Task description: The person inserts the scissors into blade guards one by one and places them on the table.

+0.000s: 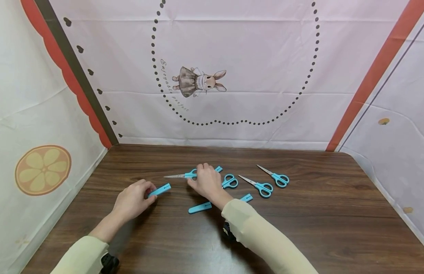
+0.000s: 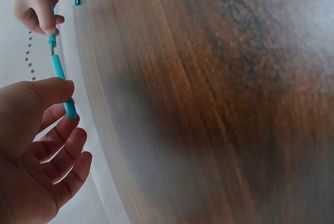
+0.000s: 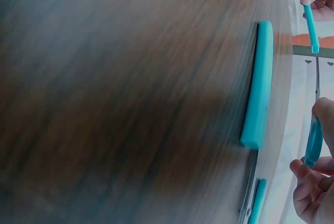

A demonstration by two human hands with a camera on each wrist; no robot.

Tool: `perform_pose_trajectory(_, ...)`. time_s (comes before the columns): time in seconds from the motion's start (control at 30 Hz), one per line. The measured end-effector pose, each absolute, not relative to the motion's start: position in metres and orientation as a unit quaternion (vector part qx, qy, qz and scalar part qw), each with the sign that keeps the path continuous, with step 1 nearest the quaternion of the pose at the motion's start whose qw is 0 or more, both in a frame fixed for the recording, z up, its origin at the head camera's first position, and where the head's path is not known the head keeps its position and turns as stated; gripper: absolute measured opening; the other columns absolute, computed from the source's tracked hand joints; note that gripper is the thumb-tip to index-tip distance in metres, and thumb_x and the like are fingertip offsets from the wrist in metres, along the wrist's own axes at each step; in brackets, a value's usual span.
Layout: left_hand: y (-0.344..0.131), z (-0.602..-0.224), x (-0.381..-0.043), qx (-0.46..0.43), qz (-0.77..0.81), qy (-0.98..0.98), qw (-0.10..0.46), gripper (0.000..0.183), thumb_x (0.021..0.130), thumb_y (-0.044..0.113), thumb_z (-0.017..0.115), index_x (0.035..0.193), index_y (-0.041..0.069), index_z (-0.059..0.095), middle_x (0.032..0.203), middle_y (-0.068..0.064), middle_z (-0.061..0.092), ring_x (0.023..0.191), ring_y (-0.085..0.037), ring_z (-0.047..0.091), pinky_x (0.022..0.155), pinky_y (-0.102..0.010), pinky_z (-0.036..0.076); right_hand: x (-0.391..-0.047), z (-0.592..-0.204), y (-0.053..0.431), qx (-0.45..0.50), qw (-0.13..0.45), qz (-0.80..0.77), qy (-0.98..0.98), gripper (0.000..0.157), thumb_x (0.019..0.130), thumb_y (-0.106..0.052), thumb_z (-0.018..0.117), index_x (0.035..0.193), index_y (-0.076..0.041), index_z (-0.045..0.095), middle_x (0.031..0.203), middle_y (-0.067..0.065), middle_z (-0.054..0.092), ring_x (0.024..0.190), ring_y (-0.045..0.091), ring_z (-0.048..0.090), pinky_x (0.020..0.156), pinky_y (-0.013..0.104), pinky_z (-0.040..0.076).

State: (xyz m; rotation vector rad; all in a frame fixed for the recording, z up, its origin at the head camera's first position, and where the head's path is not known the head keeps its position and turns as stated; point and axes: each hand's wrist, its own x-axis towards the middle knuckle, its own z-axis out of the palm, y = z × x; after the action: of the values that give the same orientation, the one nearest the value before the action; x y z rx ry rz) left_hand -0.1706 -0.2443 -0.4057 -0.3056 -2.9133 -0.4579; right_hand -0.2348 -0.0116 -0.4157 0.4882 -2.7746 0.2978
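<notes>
Toward six o'clock from your right hand (image 1: pixel 207 182), counting twelve as straight away from you, one loose cover (image 1: pixel 199 208) lies on the table (image 1: pixel 164 243). Your left hand (image 1: pixel 133 199), between eight and nine o'clock from the right one, pinches a blue cover (image 1: pixel 161 189) with thumb and fingers near its closed end. This cover has its long axis from eight to two o'clock, and its open mouth is at the two o'clock end. At four o'clock from your right hand, a second loose cover (image 1: pixel 247 197) is partly hidden.

Near the mouth is the important relation: your right hand grasps the held scissors (image 1: pixel 190 175) by the handle, with the blade pointing to nine o'clock. Both wrist views show blade and cover almost in one line, but the head view shows a small angle, so the alignment probably needs care. Whether the tip touches the mouth, you cannot tell.

Farther, toward three o'clock, lie three other scissors (image 1: pixel 258 185), and toward one o'clock a third loose cover (image 1: pixel 219 168), partly behind your right hand.
</notes>
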Motion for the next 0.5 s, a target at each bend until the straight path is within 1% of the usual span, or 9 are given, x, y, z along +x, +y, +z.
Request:
perform_pose_trajectory(0.1, -0.244, -0.406, -0.170, -0.103, -0.154, -0.979, 0.086, 0.016, 0.077, 0.020, 0.073, 0.089, 0.014, 0.066, 0.079, 0.002, 0.055, 0.058, -0.010, 0.044, 0.049, -0.027, 0.035, -0.234, -0.415, -0.005, 0.172, 0.159, 0.106, -0.966, 0.045, 0.081, -0.052, 0.060, 0.095, -0.009, 0.062, 0.078, 0.002, 0.055, 0.060, 0.014, 0.050, 0.042, 0.024, 0.035)
perform_pose_trajectory(0.23, -0.244, -0.406, -0.170, -0.101, -0.152, -0.980, 0.084, 0.016, 0.077, 0.021, 0.073, 0.089, 0.014, 0.066, 0.080, 0.002, 0.055, 0.058, -0.009, 0.044, 0.048, -0.027, 0.035, -0.235, -0.414, 0.003, 0.178, 0.174, 0.111, -0.962, 0.044, 0.081, -0.051, 0.060, 0.095, -0.010, 0.063, 0.078, 0.002, 0.057, 0.060, 0.015, 0.050, 0.042, 0.023, 0.033)
perform_pose_trajectory(0.4, -0.243, -0.407, -0.171, -0.101, -0.152, -0.980, 0.083, 0.016, 0.077, 0.021, 0.073, 0.089, 0.014, 0.066, 0.079, 0.002, 0.055, 0.058, -0.010, 0.044, 0.049, -0.027, 0.035, -0.236, -0.416, 0.014, 0.186, 0.186, 0.111, -0.958, 0.045, 0.081, -0.051, 0.060, 0.099, -0.009, 0.064, 0.077, 0.002, 0.058, 0.059, 0.014, 0.051, 0.040, 0.022, 0.033)
perform_pose_trajectory(0.5, -0.242, -0.407, -0.172, -0.104, -0.153, -0.979, 0.084, 0.015, 0.077, 0.020, 0.073, 0.089, 0.014, 0.066, 0.078, 0.002, 0.054, 0.058, -0.010, 0.043, 0.049, -0.027, 0.035, -0.236, -0.416, 0.019, 0.185, 0.184, 0.112, -0.959, 0.046, 0.081, -0.051, 0.060, 0.100, -0.009, 0.063, 0.077, 0.002, 0.058, 0.060, 0.015, 0.052, 0.041, 0.023, 0.035)
